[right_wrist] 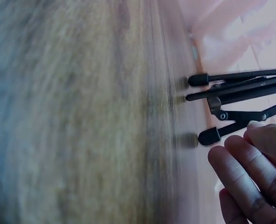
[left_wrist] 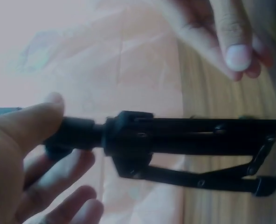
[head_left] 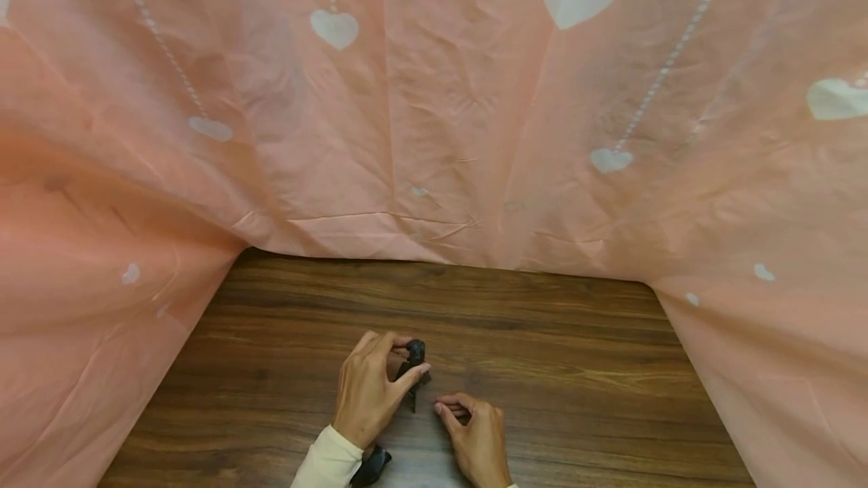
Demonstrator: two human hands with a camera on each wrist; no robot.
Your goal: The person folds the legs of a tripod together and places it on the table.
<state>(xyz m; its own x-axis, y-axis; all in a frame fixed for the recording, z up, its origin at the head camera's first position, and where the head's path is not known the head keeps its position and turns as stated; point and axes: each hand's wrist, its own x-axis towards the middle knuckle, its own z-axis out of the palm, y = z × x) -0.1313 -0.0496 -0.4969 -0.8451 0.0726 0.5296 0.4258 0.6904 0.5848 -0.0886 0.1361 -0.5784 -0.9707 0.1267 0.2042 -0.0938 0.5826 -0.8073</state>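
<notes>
A small black tripod (head_left: 417, 352) is held by my left hand (head_left: 369, 386) over the wooden table. In the left wrist view, the thumb and fingers grip the tripod's upper end (left_wrist: 72, 133), and its legs (left_wrist: 198, 182) point away, only slightly spread. My right hand (head_left: 478, 431) is just right of the legs, apart from them in the head view, thumb and fingertips close together with nothing visible between them. The right wrist view shows the rubber-tipped feet (right_wrist: 209, 136) close to the tabletop; whether they touch it I cannot tell. Right fingers (right_wrist: 240, 172) appear beside one leg.
A wooden table (head_left: 542, 345) lies beneath both hands. Pink cloth (head_left: 441, 111) with white hearts hangs behind it and along both sides. A black object (head_left: 371, 467) shows beside the left sleeve (head_left: 328, 458).
</notes>
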